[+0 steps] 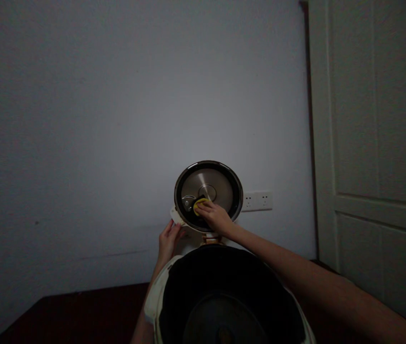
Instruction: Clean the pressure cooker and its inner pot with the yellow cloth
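At left, the left hand (168,240) touches the white tab (176,215) of the upright lid (221,184); whether it grips, I cannot tell. Rightward, the right hand (218,218) is closed on a yellow pad (196,209) against the lid's inner face, behind the open cooker (158,296). Wiping seems in hand; the next move calls for a steady lid.

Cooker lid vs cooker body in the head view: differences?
Pose: the lid is tipped up, underside showing; the cooker body stands below with its mouth open.
Look: the lid's underside is mostly shiny metal; the cooker body's inside is dark.
Contact: the right hand holds a yellow pad against the lid; neither hand grips the cooker body.
Shared: rounded shape, whitish outer parts.
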